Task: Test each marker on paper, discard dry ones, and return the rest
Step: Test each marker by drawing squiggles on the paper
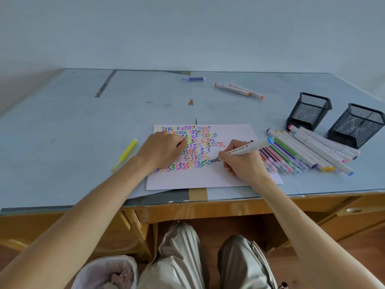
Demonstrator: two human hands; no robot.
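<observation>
A home study corner: wooden desk point(229, 207) with drawers, plain wall, lined wastebasket point(104, 270) underneath.
</observation>
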